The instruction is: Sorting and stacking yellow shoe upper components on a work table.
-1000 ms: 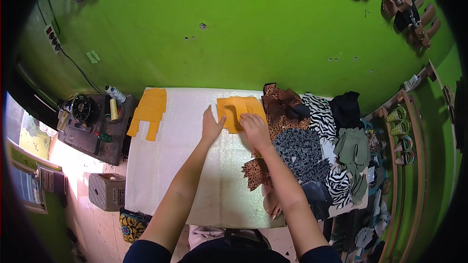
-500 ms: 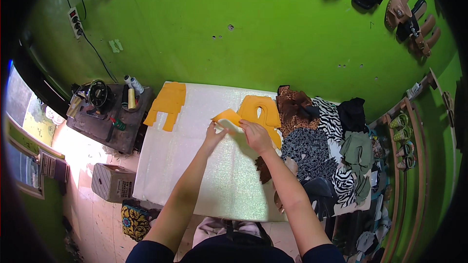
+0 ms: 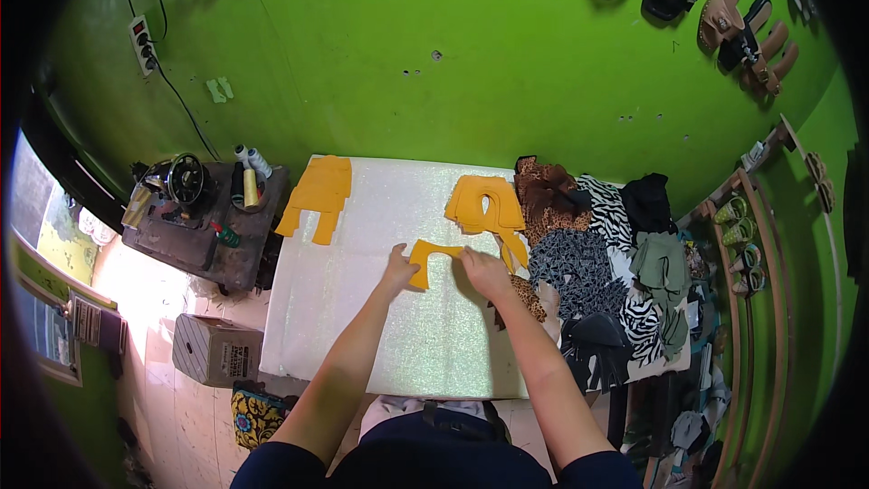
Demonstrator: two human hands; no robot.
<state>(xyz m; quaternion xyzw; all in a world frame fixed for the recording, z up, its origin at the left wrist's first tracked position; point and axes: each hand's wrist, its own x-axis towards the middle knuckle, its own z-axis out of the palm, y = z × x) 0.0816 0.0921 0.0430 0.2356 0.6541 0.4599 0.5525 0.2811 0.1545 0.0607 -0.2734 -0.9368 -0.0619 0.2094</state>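
Tabletop (image 3: 444, 344), pale, yellow cutout (image 3: 423, 254) held, green wall (image 3: 335, 63), likely sewing machine (image 3: 185, 179)

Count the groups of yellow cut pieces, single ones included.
3: yellow stack back left on the table; yellow pile beside leopard-print fabric; single piece between left hand and right hand. Lower layers are hidden.

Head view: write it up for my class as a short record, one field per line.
Left hand: fingers at the left edge of the curved yellow piece
Right hand: fingers gripping its right end
Surface: pale, shiny table
Far left corner: flat yellow pieces
Beyond right hand: more yellow pieces
Table's right side: zebra-striped pieces, grey-black patterned pieces
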